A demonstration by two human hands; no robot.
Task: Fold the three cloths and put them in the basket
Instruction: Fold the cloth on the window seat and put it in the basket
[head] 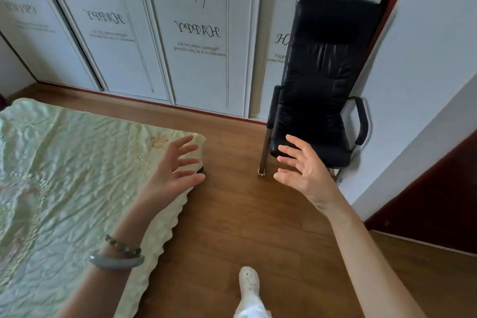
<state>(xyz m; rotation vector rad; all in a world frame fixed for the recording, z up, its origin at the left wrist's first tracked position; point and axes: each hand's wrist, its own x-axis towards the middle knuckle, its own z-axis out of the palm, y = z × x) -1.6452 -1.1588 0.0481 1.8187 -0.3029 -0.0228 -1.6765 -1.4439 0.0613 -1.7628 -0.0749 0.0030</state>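
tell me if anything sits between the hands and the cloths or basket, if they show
Cannot tell: no cloths or basket show. The left hand hovers open over the pale green quilted bedspread, the right hand open before the black padded armchair.

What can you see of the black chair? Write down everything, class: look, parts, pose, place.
The black chair is padded, leather-looking, with a tall back stitched into panels, looped black armrests and a metallic front leg. It stands upright on the wooden floor, in the corner between the wardrobe doors and the white wall, facing the camera. The open right hand shows before its seat; whether it touches cannot be told.
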